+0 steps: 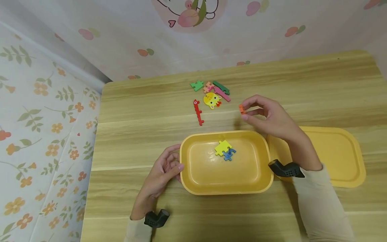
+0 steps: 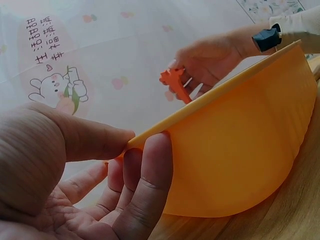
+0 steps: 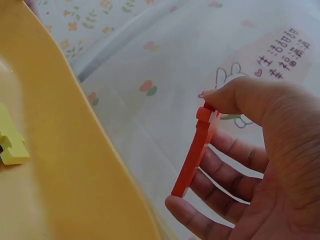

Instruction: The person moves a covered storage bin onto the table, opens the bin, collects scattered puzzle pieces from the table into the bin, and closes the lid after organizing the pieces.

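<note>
While the left hand [image 1: 166,166] grips the left rim of a deep yellow plastic box with rounded corners [image 1: 208,176], thumb above and fingers curled outside the wall, the right hand [image 1: 269,116] pinches a small, thick orange-red jigsaw piece [image 1: 242,109] between thumb and fingers. The orange-red piece is off the table, beyond the far right part of the rim; the box's far wall stands between it and the interior.

Inside the box: a yellow jigsaw piece [image 1: 222,148] and a blue jigsaw piece [image 1: 228,155], touching, toward the far wall.

Beyond the box, left of the right hand: a long red notched piece [image 1: 198,112], a yellow animal-face piece [image 1: 212,100], and a close group of light green [image 1: 197,85], peach [image 1: 208,87], pink [image 1: 222,93] and dark green [image 1: 221,87] pieces.

Edges: a flat yellow plastic lid [image 1: 341,154] lies at the box's right side, partly under the right forearm; whether box and lid overlap, cannot tell. Bare surface of the pale wood-grain table [image 1: 130,141] extends left of the box and between far rim and red piece. A fruit-printed cloth [image 1: 121,33] hangs past the table's far edge.
</note>
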Available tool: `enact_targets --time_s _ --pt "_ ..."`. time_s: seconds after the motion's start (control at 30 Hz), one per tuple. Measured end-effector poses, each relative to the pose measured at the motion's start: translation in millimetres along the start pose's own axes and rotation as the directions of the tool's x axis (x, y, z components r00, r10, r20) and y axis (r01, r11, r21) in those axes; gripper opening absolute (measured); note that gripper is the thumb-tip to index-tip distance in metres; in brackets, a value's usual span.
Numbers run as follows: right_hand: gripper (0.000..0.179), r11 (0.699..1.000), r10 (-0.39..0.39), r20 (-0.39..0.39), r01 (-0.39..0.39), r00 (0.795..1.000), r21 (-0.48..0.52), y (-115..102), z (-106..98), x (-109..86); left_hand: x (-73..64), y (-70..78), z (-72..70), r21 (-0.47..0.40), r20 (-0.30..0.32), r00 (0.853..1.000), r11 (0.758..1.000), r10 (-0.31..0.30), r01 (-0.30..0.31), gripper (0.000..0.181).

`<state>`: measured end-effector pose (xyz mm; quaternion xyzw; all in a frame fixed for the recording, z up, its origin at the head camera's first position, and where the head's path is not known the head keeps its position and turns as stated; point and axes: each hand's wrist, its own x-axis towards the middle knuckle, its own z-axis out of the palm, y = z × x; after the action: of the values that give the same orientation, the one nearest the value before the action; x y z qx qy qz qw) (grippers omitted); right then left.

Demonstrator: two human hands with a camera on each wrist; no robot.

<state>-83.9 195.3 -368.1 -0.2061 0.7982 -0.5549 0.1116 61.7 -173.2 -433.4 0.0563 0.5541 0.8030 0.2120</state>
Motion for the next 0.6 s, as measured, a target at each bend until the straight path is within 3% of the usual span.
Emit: enact_targets --time_s 0.4,0.6 --pt "0.025 0.999 -0.037 0.039 0.037 0.999 0.023 -10 7 -4.8 0.5 0.8 -0.1 0.012 -0.003 1.0 1.0 0.003 -0.003 0.06" --pt "0.027 0.997 -0.078 0.095 0.076 0.992 0.019 -18 14 -9.6 0.2 -1.0 -1.3 0.009 0.003 1.0 1.0 0.006 -0.006 0.06"
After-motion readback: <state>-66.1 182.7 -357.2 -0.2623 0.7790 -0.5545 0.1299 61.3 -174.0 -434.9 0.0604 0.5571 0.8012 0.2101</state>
